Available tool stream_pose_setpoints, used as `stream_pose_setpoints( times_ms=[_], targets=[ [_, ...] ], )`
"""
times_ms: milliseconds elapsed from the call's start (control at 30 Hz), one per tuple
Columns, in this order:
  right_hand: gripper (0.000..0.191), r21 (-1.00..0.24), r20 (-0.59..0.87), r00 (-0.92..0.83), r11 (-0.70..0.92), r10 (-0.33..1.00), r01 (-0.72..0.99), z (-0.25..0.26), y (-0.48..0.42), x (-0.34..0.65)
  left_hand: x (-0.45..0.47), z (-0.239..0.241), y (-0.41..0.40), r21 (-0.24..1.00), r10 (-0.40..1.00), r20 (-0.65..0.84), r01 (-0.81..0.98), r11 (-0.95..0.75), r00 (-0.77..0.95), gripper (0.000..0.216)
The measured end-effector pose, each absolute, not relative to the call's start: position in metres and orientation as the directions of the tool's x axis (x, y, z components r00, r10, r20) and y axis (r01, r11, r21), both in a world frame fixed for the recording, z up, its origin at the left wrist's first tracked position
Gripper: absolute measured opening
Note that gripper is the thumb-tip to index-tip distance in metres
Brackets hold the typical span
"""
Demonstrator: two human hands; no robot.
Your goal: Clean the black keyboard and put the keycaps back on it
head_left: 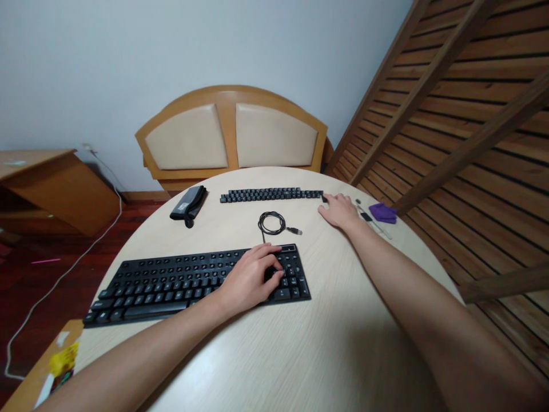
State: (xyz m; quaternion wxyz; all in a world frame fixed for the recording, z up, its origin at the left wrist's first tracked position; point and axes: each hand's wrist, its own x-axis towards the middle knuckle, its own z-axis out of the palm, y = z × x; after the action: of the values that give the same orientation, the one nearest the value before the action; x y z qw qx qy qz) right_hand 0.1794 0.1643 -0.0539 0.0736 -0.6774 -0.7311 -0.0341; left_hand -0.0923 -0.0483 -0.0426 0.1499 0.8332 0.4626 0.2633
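Observation:
A black keyboard [158, 280] lies on the round table, with the keycaps gone from its upper rows and bare switches showing. My left hand [253, 277] rests over its number pad, fingers apart and thumb close to the index fingertip; nothing held shows. Farther back, black keycaps [266, 194] stand lined up in neat rows. At their right end, my right hand [338, 210] has thumb and index finger around a small black keycap [325, 199], which touches or nearly touches the row. The keyboard's coiled USB cable [272, 223] lies between the keyboard and the keycap rows.
A dark folded pouch [189, 203] is at the table's back left. Right of my right hand are a purple cloth [383, 213] and small tools [375, 225], partly hidden. A headboard [231, 129] stands behind the table [317, 343], and a slatted wooden panel [463, 114] on the right.

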Motion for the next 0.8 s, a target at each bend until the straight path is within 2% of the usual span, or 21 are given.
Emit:
stream_pose_setpoints(
  times_ms=[367,500,567,633,733,800],
  targets=[
    [0.03,0.032,0.051,-0.205,0.203,0.978,0.979,-0.026,0.098,0.174,-0.092,-0.045,-0.046,0.489,0.842,0.322,0.686,-0.54,0.433,0.007],
    [0.024,0.009,0.037,-0.274,0.273,0.961,0.962,-0.019,0.071,0.178,-0.092,-0.044,-0.047,0.491,0.843,0.32,0.686,-0.538,0.432,0.007],
    [0.021,-0.102,0.062,-0.316,0.321,0.947,0.942,-0.02,0.063,0.183,-0.092,-0.043,-0.048,0.491,0.843,0.318,0.686,-0.537,0.433,0.007],
    [0.023,-0.335,0.068,-0.371,0.372,0.926,0.866,-0.023,0.058,0.187,-0.092,-0.043,-0.048,0.491,0.843,0.317,0.685,-0.539,0.435,0.006],
    [0.033,-0.746,-0.03,-0.521,0.328,0.853,0.579,-0.025,0.051,0.186,-0.092,-0.042,-0.048,0.494,0.844,0.315,0.684,-0.537,0.435,0.006],
    [0.04,-0.884,-0.075,-0.626,0.238,0.776,0.401,-0.024,0.047,0.182,-0.092,-0.042,-0.048,0.496,0.843,0.314,0.682,-0.538,0.436,0.006]
  ],
)
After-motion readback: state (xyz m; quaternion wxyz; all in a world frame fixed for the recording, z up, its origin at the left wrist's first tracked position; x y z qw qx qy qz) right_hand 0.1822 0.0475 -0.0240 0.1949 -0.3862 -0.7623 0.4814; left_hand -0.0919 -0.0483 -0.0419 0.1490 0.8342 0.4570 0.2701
